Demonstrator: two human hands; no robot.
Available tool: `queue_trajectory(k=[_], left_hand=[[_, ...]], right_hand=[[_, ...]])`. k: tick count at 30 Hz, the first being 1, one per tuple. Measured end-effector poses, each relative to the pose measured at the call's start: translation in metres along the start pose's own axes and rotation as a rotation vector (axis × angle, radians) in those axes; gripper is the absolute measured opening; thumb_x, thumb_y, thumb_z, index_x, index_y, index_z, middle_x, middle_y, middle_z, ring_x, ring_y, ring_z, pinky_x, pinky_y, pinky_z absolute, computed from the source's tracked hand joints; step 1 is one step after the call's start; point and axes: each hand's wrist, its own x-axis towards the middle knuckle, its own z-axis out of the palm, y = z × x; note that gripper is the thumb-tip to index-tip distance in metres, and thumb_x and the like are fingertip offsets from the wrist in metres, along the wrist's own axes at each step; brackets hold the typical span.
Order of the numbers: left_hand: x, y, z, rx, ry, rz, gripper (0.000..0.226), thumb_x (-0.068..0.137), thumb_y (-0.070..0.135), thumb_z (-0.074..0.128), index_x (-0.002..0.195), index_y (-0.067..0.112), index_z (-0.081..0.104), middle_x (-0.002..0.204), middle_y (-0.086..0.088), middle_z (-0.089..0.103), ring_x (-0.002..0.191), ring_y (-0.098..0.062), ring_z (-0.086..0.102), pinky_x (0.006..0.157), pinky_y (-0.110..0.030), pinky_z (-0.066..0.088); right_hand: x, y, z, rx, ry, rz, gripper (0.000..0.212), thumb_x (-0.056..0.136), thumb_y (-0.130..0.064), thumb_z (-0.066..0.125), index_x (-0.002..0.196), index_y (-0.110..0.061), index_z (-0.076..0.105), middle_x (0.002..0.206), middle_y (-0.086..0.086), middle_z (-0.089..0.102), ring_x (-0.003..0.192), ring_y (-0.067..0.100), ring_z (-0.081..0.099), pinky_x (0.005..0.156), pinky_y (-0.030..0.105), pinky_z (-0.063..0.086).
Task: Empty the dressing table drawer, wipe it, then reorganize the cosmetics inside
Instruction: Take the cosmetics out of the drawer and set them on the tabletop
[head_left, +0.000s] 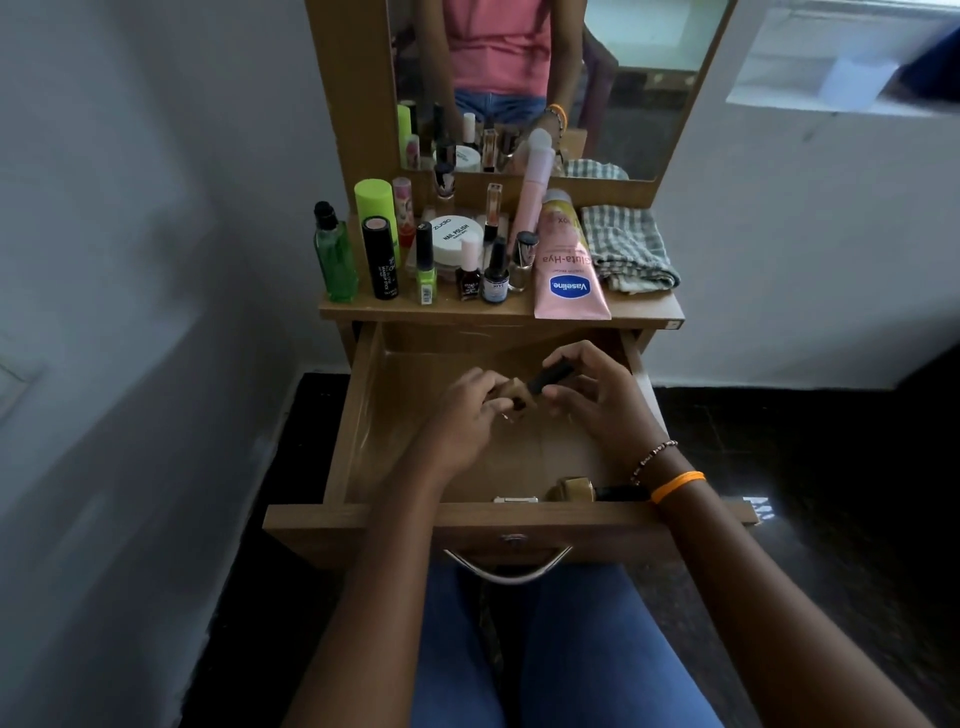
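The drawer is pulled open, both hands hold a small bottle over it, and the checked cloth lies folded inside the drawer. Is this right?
Not quite. The head view shows the checked cloth folded on the tabletop, right of the Vaseline tube, not inside the drawer. The rest stands: the drawer is open, and the left hand and right hand hold a small bottle over it.

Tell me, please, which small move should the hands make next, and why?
Probably lift the small bottle, held by both hands over the open drawer, onto the tabletop beside the other cosmetics. Another bottle lies in the drawer, so it is not yet emptied.
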Motion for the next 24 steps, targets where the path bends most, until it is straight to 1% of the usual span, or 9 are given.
queue_trajectory(k=[2, 4, 6, 8, 10, 12, 16, 21, 24], left_hand=[[0.000, 0.000, -0.001, -0.052, 0.036, 0.010, 0.017, 0.094, 0.016, 0.050, 0.108, 0.014, 0.060, 0.103, 0.000, 0.055, 0.095, -0.015, 0.053, 0.075, -0.025, 0.036], [-0.001, 0.000, -0.001, -0.107, 0.060, 0.011, 0.015, 0.094, 0.018, 0.051, 0.107, 0.017, 0.059, 0.101, 0.000, 0.060, 0.089, -0.013, 0.055, 0.070, -0.025, 0.040], [-0.003, -0.001, -0.001, -0.083, 0.057, 0.005, 0.013, 0.093, 0.017, 0.052, 0.102, 0.020, 0.060, 0.097, 0.001, 0.062, 0.083, -0.010, 0.056, 0.065, -0.022, 0.040], [-0.004, -0.004, 0.000, 0.015, 0.038, 0.016, 0.013, 0.092, 0.014, 0.053, 0.099, 0.020, 0.062, 0.098, 0.005, 0.061, 0.085, -0.007, 0.056, 0.063, -0.017, 0.038], [-0.004, -0.006, 0.002, 0.073, 0.021, 0.032, 0.013, 0.091, 0.013, 0.054, 0.096, 0.020, 0.064, 0.099, 0.006, 0.061, 0.088, -0.007, 0.055, 0.064, -0.016, 0.037], [-0.003, -0.007, 0.003, 0.079, 0.015, 0.036, 0.013, 0.090, 0.012, 0.054, 0.093, 0.020, 0.065, 0.096, 0.007, 0.060, 0.087, -0.008, 0.056, 0.066, -0.018, 0.039], [-0.002, -0.008, 0.002, 0.110, -0.004, 0.014, 0.013, 0.091, 0.014, 0.054, 0.095, 0.020, 0.065, 0.097, 0.007, 0.060, 0.082, -0.003, 0.053, 0.063, -0.015, 0.038], [-0.001, -0.007, 0.003, 0.101, -0.022, -0.005, 0.014, 0.092, 0.015, 0.053, 0.098, 0.021, 0.064, 0.100, 0.007, 0.060, 0.083, -0.003, 0.053, 0.062, -0.013, 0.036], [-0.004, -0.005, 0.002, 0.081, -0.029, -0.014, 0.015, 0.093, 0.016, 0.053, 0.101, 0.022, 0.064, 0.103, 0.008, 0.059, 0.088, -0.004, 0.053, 0.062, -0.013, 0.035]], right_hand=[[0.000, -0.002, -0.002, 0.041, 0.018, -0.019, 0.026, 0.083, 0.000, 0.063, 0.095, -0.020, 0.055, 0.086, -0.004, 0.062, 0.070, 0.005, 0.064, 0.064, 0.018, 0.052], [0.001, -0.007, -0.005, 0.091, 0.079, -0.045, 0.026, 0.083, 0.002, 0.062, 0.093, -0.021, 0.055, 0.083, -0.003, 0.062, 0.069, 0.003, 0.063, 0.064, 0.019, 0.051], [0.004, -0.014, -0.012, 0.190, 0.194, -0.076, 0.023, 0.084, 0.003, 0.059, 0.094, -0.016, 0.053, 0.083, -0.004, 0.061, 0.070, -0.002, 0.062, 0.066, 0.016, 0.050], [0.012, -0.025, -0.022, 0.280, 0.352, -0.107, 0.018, 0.087, -0.001, 0.058, 0.095, -0.016, 0.051, 0.088, -0.002, 0.061, 0.077, -0.001, 0.063, 0.070, 0.018, 0.051], [0.024, -0.034, -0.036, 0.263, 0.521, -0.152, 0.014, 0.088, -0.005, 0.057, 0.095, -0.016, 0.051, 0.091, 0.000, 0.062, 0.082, 0.003, 0.062, 0.072, 0.015, 0.050], [0.037, -0.039, -0.049, 0.187, 0.621, -0.172, 0.012, 0.089, -0.005, 0.056, 0.100, -0.010, 0.052, 0.095, 0.006, 0.064, 0.084, 0.008, 0.062, 0.069, 0.010, 0.050], [0.061, -0.030, -0.059, -0.007, 0.634, -0.107, 0.022, 0.090, -0.009, 0.055, 0.110, 0.000, 0.053, 0.106, 0.016, 0.066, 0.091, 0.020, 0.065, 0.074, 0.020, 0.056], [0.072, -0.011, -0.050, -0.133, 0.668, -0.028, 0.023, 0.089, -0.010, 0.057, 0.111, -0.002, 0.055, 0.107, 0.012, 0.067, 0.091, 0.016, 0.062, 0.078, 0.027, 0.052], [0.074, -0.007, -0.048, -0.141, 0.693, -0.013, 0.025, 0.088, -0.012, 0.059, 0.111, -0.002, 0.056, 0.109, 0.012, 0.067, 0.091, 0.015, 0.062, 0.075, 0.024, 0.050]])
